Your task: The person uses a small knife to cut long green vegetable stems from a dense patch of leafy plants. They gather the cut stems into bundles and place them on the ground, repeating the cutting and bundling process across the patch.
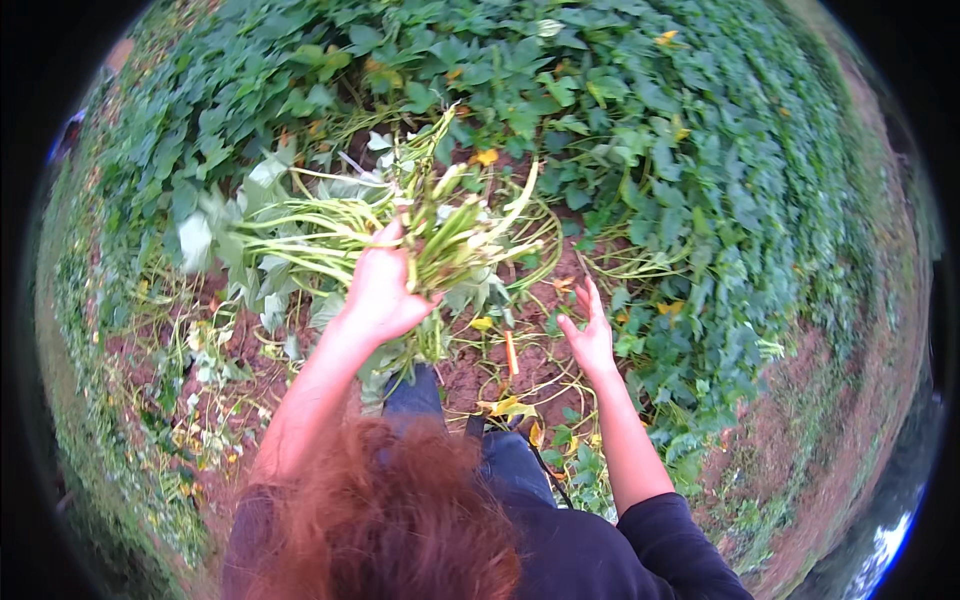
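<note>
My left hand [380, 285] is closed round a thick bundle of leafy green stems [310, 228]. The stems' pale cut-looking ends point right, and their broad leaves [265, 195] fan out to the left, some with pale undersides showing. To the right, my right hand [592, 335] is held up with its thumb and fingers apart and nothing in it. It is apart from the bundle, beside the edge of the green vines [650, 210]. Between and below the hands, a thin orange stick-like object [512, 353] stands out against the reddish soil; its kind is unclear.
Dense leafy vines cover the far side and right. Reddish soil [465, 375] shows around my jeans-covered legs [515, 465], with trailing stems and yellow leaves [508, 407] on it. Sparse, stripped-looking vines [205, 350] lie at the left. A bare earth strip [770, 430] runs along the right.
</note>
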Tool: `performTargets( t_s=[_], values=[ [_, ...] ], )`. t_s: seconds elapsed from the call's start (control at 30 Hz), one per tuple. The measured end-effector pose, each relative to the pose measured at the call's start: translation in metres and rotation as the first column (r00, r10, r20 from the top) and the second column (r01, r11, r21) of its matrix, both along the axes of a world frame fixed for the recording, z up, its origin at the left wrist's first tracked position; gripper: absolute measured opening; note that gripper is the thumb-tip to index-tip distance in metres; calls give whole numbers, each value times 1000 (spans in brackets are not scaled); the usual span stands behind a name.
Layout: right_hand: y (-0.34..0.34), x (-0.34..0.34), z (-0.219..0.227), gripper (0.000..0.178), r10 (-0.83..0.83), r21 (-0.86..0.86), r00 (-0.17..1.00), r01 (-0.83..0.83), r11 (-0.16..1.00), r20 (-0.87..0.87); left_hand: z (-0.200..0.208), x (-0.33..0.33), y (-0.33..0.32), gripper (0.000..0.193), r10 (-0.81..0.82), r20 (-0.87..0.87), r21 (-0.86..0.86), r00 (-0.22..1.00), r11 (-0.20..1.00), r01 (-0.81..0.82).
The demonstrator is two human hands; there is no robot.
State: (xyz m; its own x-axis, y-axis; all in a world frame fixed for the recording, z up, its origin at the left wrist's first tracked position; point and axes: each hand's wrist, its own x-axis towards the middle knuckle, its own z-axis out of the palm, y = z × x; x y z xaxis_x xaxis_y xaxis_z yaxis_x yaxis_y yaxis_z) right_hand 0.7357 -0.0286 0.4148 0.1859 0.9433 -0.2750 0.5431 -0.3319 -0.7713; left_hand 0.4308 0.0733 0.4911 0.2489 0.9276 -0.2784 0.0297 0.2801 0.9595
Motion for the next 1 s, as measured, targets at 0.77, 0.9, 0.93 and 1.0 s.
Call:
performTargets(
  t_s=[0.77, 0.9, 0.93, 1.0],
  values=[
    [-180, 110, 202, 42, -439, 256, 885, 466, 847, -158, 231, 261, -181, 36, -758, -256, 665, 600, 312, 678],
    [-172, 105, 179, 34, -518, 223, 842, 539, 812, -151, 228, 258, -159, 44, -761, -29, 596, 649, 508, 622],
    [-168, 103, 175, 32, -522, 228, 838, 545, 807, -158, 226, 257, -155, 46, -687, -121, 680, 716, 468, 564],
    [-158, 97, 176, 29, -521, 244, 833, 553, 797, -186, 221, 254, -148, 50, -356, -275, 878, 893, 286, 384]
  ],
)
